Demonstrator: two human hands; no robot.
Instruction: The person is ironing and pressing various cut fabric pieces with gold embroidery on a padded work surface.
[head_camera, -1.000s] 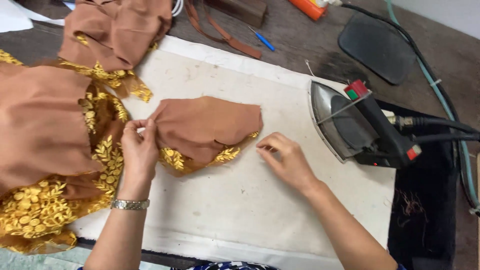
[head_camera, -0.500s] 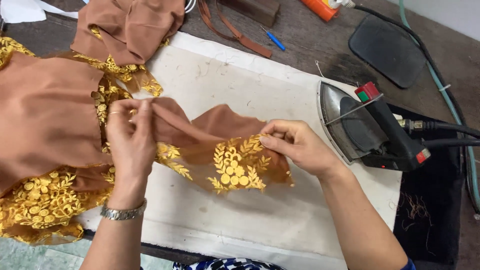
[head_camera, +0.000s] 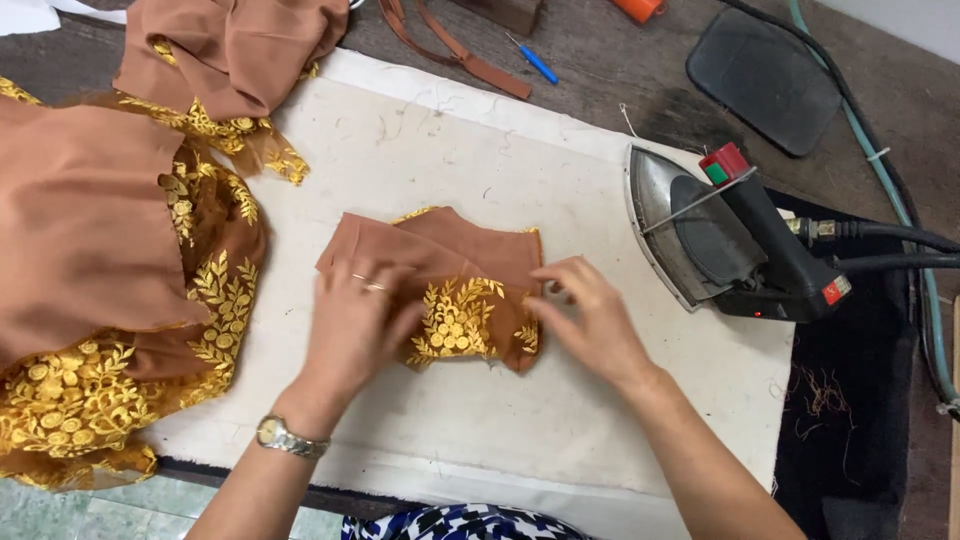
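Since the earlier frames, the small brown fabric piece (head_camera: 450, 270) with gold embroidery has been folded smaller and laid flat on the white pressing cloth (head_camera: 520, 430) covering the counter (head_camera: 620, 70). It is pressed under the left hand (head_camera: 355, 325), fingers spread flat, while its right edge is touched by the right hand (head_camera: 590, 320), fingers loosely extended. A steam iron (head_camera: 720, 240) is seen just beyond the right hand; a larger embroidered brown garment (head_camera: 90, 280) lies beside the left hand.
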